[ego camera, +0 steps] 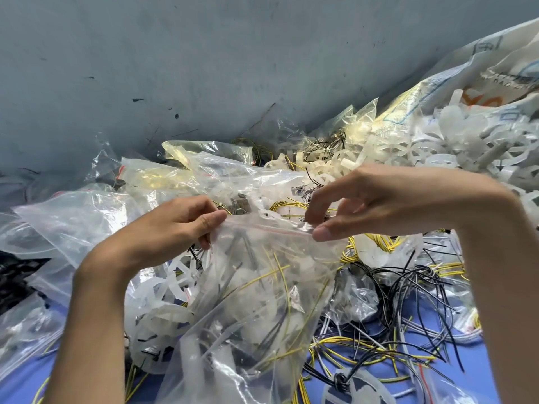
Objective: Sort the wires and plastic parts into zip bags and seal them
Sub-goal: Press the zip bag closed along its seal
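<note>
Zip bag hung just below your fingers, stuffed with yellow wires. Loose black wires sprawled on the blue table under your right fingers. Your left hand pinched one end of the bag's red-lined top edge, thumb on fingertips; your right hand pinched the other end, fingers curled. Past your fingertips sat more bags and white plastic parts.

the clear plastic zip bag sat on the blue counter, its top edge between the left grip and the right grip. loose yellow and black wires lay to its right, other clear plastic bags to its left, white plastic parts behind.
</note>
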`<state>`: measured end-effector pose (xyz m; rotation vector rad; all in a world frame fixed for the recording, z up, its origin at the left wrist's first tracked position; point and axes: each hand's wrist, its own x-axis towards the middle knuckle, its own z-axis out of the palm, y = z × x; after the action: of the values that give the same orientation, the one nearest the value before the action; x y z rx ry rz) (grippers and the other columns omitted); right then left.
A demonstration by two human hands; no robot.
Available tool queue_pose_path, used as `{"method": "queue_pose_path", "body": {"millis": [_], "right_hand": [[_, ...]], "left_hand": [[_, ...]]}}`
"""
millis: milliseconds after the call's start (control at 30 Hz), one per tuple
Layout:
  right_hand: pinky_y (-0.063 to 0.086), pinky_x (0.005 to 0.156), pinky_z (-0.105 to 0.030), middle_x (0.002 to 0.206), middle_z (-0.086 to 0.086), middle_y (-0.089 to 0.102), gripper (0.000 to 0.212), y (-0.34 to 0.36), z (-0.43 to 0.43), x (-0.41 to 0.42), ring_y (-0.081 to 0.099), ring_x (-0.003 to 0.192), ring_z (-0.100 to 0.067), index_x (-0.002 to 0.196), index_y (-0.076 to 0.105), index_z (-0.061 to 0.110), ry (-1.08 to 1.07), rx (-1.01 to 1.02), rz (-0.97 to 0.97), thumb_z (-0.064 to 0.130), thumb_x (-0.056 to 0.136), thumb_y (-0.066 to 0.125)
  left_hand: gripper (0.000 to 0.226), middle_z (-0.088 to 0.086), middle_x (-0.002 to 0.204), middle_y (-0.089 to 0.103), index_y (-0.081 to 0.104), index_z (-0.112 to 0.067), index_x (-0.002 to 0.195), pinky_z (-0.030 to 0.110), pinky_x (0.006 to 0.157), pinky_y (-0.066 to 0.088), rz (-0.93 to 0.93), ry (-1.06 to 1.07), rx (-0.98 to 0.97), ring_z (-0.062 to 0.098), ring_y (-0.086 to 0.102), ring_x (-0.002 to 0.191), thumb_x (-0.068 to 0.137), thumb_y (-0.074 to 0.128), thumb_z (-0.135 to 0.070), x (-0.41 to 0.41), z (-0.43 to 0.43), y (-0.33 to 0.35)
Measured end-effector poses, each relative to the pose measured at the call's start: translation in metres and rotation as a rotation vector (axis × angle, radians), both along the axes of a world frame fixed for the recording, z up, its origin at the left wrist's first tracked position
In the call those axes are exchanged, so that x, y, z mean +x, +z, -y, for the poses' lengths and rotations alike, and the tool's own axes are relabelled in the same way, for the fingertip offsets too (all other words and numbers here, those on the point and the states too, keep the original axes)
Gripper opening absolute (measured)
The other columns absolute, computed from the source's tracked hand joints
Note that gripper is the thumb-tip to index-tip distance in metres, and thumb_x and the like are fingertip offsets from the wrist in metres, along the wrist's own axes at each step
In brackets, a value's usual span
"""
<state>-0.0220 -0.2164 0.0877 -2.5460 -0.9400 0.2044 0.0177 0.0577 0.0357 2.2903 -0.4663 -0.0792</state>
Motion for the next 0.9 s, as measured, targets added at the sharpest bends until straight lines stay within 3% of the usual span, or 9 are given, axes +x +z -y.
{"method": "queue_pose_path", "body": {"millis": [133,200,333,400,467,633,733,900], "right_hand": [[0.039,0.051,-0.002,0.073,0.037,0.063,0.04,-0.001,0.0,0.002,0.063,0.062,0.011,0.095,0.066,0.036,-0.023,0.026,-0.116,0.063,0.069,0.052],[0.048,0.059,-0.007,0.082,0.024,0.07,0.041,-0.004,0.002,0.004,0.068,0.07,0.004,0.095,0.067,0.035,-0.045,0.05,-0.201,0.062,0.067,0.055],[0.055,0.064,-0.019,0.076,0.014,0.071,0.013,-0.01,0.004,0.009,0.071,0.071,-0.006,0.081,0.065,0.032,-0.058,0.053,-0.256,0.044,0.08,0.064],[0.055,0.062,-0.019,0.075,0.009,0.07,0.011,-0.011,0.004,0.009,0.071,0.069,-0.006,0.074,0.062,0.029,-0.062,0.067,-0.22,0.031,0.085,0.065],[0.056,0.061,-0.02,0.076,0.003,0.069,0.016,-0.01,0.004,0.01,0.071,0.067,-0.007,0.071,0.061,0.025,-0.061,0.114,-0.17,0.02,0.086,0.065],[0.057,0.058,-0.026,0.077,0.001,0.07,0.015,-0.007,0.007,0.012,0.071,0.064,-0.015,0.075,0.057,0.014,-0.105,0.344,-0.063,0.012,0.089,0.059],[0.053,0.052,-0.021,0.078,0.002,0.07,0.017,-0.005,0.006,0.016,0.07,0.059,-0.016,0.074,0.055,0.015,-0.176,0.47,0.076,0.009,0.089,0.058],[0.053,0.058,-0.035,0.067,0.004,0.067,0.024,-0.006,0.004,0.026,0.066,0.05,-0.009,0.069,0.054,0.024,-0.336,0.447,0.336,0.013,0.089,0.061]], "left_hand": [[0.038,-0.005,0.06,0.062,0.063,-0.008,0.077,0.011,0.057,0.044,-0.035,-0.017,-0.043,0.004,0.057,0.057,0.074,0.053,-0.044,-0.001,0.001,-0.001],[0.037,-0.006,0.059,0.062,0.062,-0.007,0.074,0.009,0.057,0.043,-0.063,-0.026,-0.029,0.004,0.057,0.057,0.075,0.053,-0.044,0.0,0.0,-0.002],[0.035,0.001,0.064,0.065,0.065,-0.012,0.074,0.02,0.063,0.043,-0.033,-0.022,-0.025,0.009,0.057,0.062,0.072,0.055,-0.046,0.001,-0.007,-0.004],[0.03,0.0,0.065,0.065,0.065,-0.021,0.071,0.021,0.063,0.041,0.047,-0.011,-0.009,0.006,0.055,0.061,0.071,0.055,-0.05,0.0,-0.01,-0.003],[0.021,-0.005,0.064,0.065,0.065,-0.031,0.069,0.012,0.059,0.041,0.159,0.009,-0.037,0.001,0.055,0.06,0.071,0.055,-0.05,0.0,-0.011,0.0],[0.022,-0.018,0.06,0.062,0.063,-0.033,0.068,0.004,0.055,0.038,0.512,0.117,-0.27,-0.003,0.053,0.054,0.087,0.061,-0.044,-0.001,-0.011,0.012],[0.019,-0.02,0.062,0.061,0.062,-0.04,0.07,0.01,0.055,0.041,0.661,0.212,-0.39,-0.002,0.05,0.052,0.086,0.054,-0.047,-0.005,-0.002,0.02],[0.031,-0.018,0.063,0.06,0.059,-0.043,0.069,0.029,0.055,0.042,0.781,0.338,-0.489,0.002,0.046,0.05,0.082,0.049,-0.07,-0.02,0.016,0.035]]}}
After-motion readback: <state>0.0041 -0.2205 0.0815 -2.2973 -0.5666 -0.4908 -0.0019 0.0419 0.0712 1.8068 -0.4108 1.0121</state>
